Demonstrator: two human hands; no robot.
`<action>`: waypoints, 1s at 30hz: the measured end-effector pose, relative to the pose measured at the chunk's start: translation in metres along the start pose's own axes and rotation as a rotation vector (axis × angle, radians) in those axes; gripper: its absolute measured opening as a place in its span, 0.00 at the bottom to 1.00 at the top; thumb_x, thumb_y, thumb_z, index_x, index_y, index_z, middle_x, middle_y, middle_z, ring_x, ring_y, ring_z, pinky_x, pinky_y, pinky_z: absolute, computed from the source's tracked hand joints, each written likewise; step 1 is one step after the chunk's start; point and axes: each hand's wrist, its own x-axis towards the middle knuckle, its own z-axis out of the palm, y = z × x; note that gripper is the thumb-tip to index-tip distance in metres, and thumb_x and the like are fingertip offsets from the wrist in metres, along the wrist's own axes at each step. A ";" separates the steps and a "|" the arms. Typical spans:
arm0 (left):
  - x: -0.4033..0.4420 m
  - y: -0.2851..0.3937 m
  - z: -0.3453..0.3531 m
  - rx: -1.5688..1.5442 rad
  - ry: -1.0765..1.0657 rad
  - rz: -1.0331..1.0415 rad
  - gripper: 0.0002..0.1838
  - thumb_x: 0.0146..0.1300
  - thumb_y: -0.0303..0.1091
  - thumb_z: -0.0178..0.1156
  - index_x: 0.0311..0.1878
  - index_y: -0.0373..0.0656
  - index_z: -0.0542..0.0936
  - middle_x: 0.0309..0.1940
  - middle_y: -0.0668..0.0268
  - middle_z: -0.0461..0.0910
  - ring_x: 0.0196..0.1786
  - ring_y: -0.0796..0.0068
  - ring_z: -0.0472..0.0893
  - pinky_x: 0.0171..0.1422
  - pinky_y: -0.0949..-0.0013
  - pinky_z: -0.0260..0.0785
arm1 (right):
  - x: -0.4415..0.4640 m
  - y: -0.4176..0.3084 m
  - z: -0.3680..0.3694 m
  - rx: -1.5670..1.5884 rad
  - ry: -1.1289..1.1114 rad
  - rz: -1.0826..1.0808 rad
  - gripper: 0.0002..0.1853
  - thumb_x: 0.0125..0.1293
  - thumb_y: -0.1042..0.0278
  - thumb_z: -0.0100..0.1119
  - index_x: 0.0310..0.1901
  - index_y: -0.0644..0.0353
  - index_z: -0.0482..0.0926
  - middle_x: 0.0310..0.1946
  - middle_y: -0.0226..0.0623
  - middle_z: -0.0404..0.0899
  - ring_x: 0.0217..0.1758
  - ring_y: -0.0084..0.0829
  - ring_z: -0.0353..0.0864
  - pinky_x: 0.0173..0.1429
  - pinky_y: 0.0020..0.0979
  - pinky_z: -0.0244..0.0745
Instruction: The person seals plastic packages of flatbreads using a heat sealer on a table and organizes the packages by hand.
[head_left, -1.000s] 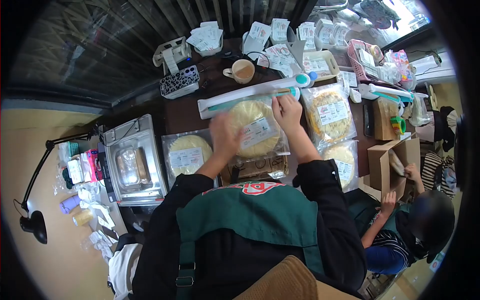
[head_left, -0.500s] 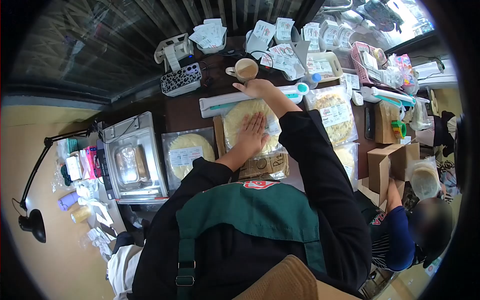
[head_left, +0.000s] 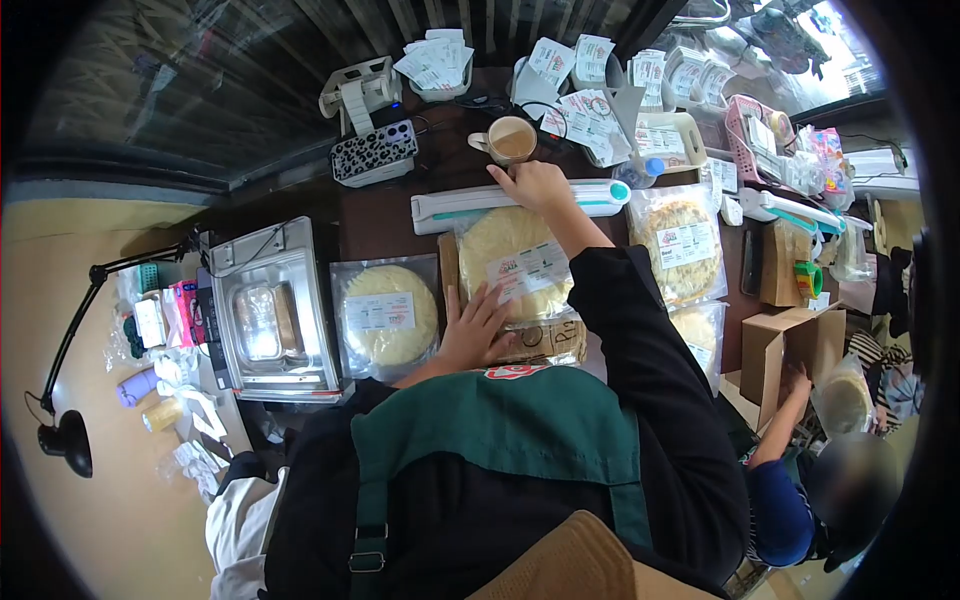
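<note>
A bagged round pizza base (head_left: 505, 235) with a printed label (head_left: 528, 270) lies in front of me on a piece of brown cardboard (head_left: 550, 342). Its far end reaches the long white and teal bag sealer (head_left: 450, 207). My right hand (head_left: 537, 187) is closed over the sealer's bar, thumb pointing left; its fingertips are partly hidden. Down at the bag's near left edge, my left hand (head_left: 473, 332) lies flat with fingers spread. Another bagged base (head_left: 390, 312) sits to the left, and a topped pizza (head_left: 680, 240) in a bag sits to the right.
A mug of brown drink (head_left: 512, 140) stands just beyond the sealer, near a capped bottle (head_left: 642, 172). Label stacks (head_left: 435, 62) line the back. A steel-framed machine (head_left: 275, 310) stands left. At right, a co-worker's hand (head_left: 797, 385) touches an open carton (head_left: 790, 345).
My left hand has slid from the middle of the pizza base toward me and left, uncovering the label. My right hand stays on the sealer. The view has shifted slightly.
</note>
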 end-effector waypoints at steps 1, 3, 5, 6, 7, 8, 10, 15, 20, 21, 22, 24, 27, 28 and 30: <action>-0.007 0.000 0.001 0.011 -0.001 -0.009 0.31 0.63 0.54 0.56 0.64 0.48 0.70 0.70 0.60 0.62 0.74 0.57 0.57 0.74 0.32 0.39 | -0.001 -0.001 0.000 -0.008 -0.022 0.008 0.37 0.69 0.36 0.39 0.20 0.62 0.80 0.19 0.48 0.80 0.28 0.50 0.82 0.37 0.47 0.77; -0.008 -0.003 0.005 -0.042 -0.012 -0.015 0.31 0.63 0.53 0.56 0.65 0.49 0.70 0.71 0.59 0.61 0.75 0.55 0.56 0.74 0.32 0.39 | -0.001 -0.001 0.000 0.000 -0.025 0.017 0.37 0.69 0.36 0.39 0.20 0.62 0.80 0.20 0.49 0.80 0.29 0.50 0.83 0.38 0.47 0.77; -0.008 -0.003 0.004 -0.089 -0.007 -0.024 0.31 0.63 0.52 0.57 0.66 0.50 0.69 0.71 0.59 0.60 0.75 0.54 0.56 0.74 0.33 0.40 | -0.001 -0.003 -0.002 0.009 -0.044 0.018 0.37 0.69 0.36 0.39 0.20 0.63 0.80 0.20 0.49 0.81 0.30 0.50 0.83 0.38 0.47 0.77; -0.007 -0.004 0.004 -0.107 0.002 -0.026 0.30 0.62 0.52 0.58 0.66 0.50 0.69 0.71 0.59 0.60 0.75 0.54 0.56 0.74 0.34 0.40 | 0.001 -0.002 -0.003 0.015 -0.057 0.017 0.37 0.69 0.36 0.39 0.21 0.63 0.80 0.21 0.49 0.81 0.30 0.50 0.83 0.39 0.47 0.77; -0.007 -0.004 0.004 -0.125 0.008 -0.026 0.30 0.62 0.51 0.58 0.65 0.50 0.70 0.71 0.60 0.60 0.75 0.54 0.56 0.75 0.35 0.41 | 0.001 -0.002 -0.003 0.022 -0.071 0.020 0.37 0.69 0.36 0.39 0.21 0.63 0.80 0.21 0.49 0.81 0.30 0.50 0.83 0.39 0.48 0.77; -0.008 -0.004 0.004 -0.119 0.019 -0.028 0.30 0.62 0.51 0.58 0.65 0.51 0.70 0.71 0.60 0.61 0.74 0.55 0.57 0.75 0.35 0.41 | 0.001 -0.002 -0.001 0.020 -0.073 0.019 0.37 0.69 0.36 0.39 0.21 0.63 0.80 0.21 0.49 0.81 0.31 0.50 0.83 0.40 0.48 0.77; -0.007 -0.004 0.005 -0.108 0.040 -0.024 0.29 0.62 0.51 0.58 0.64 0.52 0.71 0.70 0.61 0.62 0.74 0.57 0.58 0.74 0.36 0.43 | 0.001 -0.002 -0.002 0.014 -0.069 0.024 0.37 0.68 0.35 0.39 0.21 0.63 0.81 0.21 0.49 0.81 0.31 0.50 0.83 0.40 0.48 0.77; -0.012 -0.007 0.016 -0.087 0.068 -0.012 0.29 0.60 0.50 0.59 0.64 0.52 0.72 0.69 0.60 0.64 0.73 0.56 0.60 0.74 0.36 0.45 | -0.001 0.000 -0.003 0.016 -0.065 0.029 0.36 0.67 0.34 0.39 0.23 0.60 0.83 0.22 0.47 0.81 0.31 0.50 0.83 0.40 0.47 0.77; -0.010 -0.005 0.017 -0.081 0.089 -0.006 0.30 0.59 0.50 0.60 0.64 0.52 0.72 0.68 0.59 0.65 0.73 0.54 0.60 0.74 0.36 0.45 | -0.003 0.000 -0.006 0.035 -0.067 0.013 0.34 0.68 0.37 0.40 0.22 0.59 0.83 0.21 0.45 0.81 0.29 0.48 0.83 0.38 0.47 0.76; -0.010 -0.005 0.015 -0.075 0.085 -0.008 0.30 0.59 0.50 0.60 0.64 0.52 0.72 0.68 0.59 0.65 0.73 0.54 0.60 0.74 0.36 0.44 | -0.004 0.000 -0.006 0.037 -0.058 0.018 0.35 0.68 0.36 0.40 0.22 0.59 0.83 0.21 0.45 0.81 0.29 0.48 0.83 0.39 0.46 0.76; -0.010 -0.005 0.014 -0.069 0.081 -0.013 0.30 0.59 0.50 0.59 0.64 0.52 0.72 0.68 0.59 0.65 0.73 0.54 0.61 0.74 0.36 0.44 | -0.005 -0.001 -0.006 0.040 -0.051 0.020 0.35 0.68 0.36 0.39 0.22 0.59 0.83 0.21 0.45 0.81 0.29 0.48 0.83 0.39 0.46 0.76; -0.009 -0.005 0.013 -0.069 0.079 -0.018 0.30 0.59 0.50 0.60 0.64 0.52 0.72 0.69 0.60 0.65 0.73 0.55 0.61 0.73 0.35 0.44 | -0.004 -0.002 -0.010 0.035 -0.071 0.028 0.35 0.67 0.36 0.39 0.23 0.60 0.84 0.23 0.46 0.82 0.31 0.47 0.83 0.40 0.45 0.77; -0.009 -0.001 0.009 -0.026 0.087 -0.019 0.31 0.56 0.49 0.63 0.63 0.51 0.73 0.67 0.61 0.67 0.72 0.55 0.62 0.73 0.35 0.46 | -0.007 -0.005 -0.013 0.027 -0.126 0.045 0.36 0.67 0.35 0.40 0.26 0.62 0.85 0.26 0.48 0.83 0.33 0.46 0.84 0.43 0.44 0.77; -0.009 0.000 0.007 -0.004 0.093 -0.019 0.31 0.55 0.48 0.64 0.62 0.51 0.73 0.66 0.61 0.68 0.72 0.55 0.62 0.73 0.35 0.47 | -0.009 -0.005 -0.012 0.033 -0.127 0.047 0.36 0.67 0.35 0.40 0.25 0.62 0.85 0.25 0.48 0.83 0.33 0.46 0.84 0.42 0.44 0.77; -0.009 0.000 0.005 0.011 0.085 -0.016 0.32 0.54 0.49 0.64 0.63 0.52 0.72 0.66 0.61 0.67 0.72 0.56 0.62 0.73 0.34 0.46 | -0.011 -0.006 -0.010 0.046 -0.101 0.047 0.36 0.67 0.35 0.40 0.24 0.62 0.84 0.24 0.47 0.83 0.32 0.46 0.84 0.42 0.45 0.77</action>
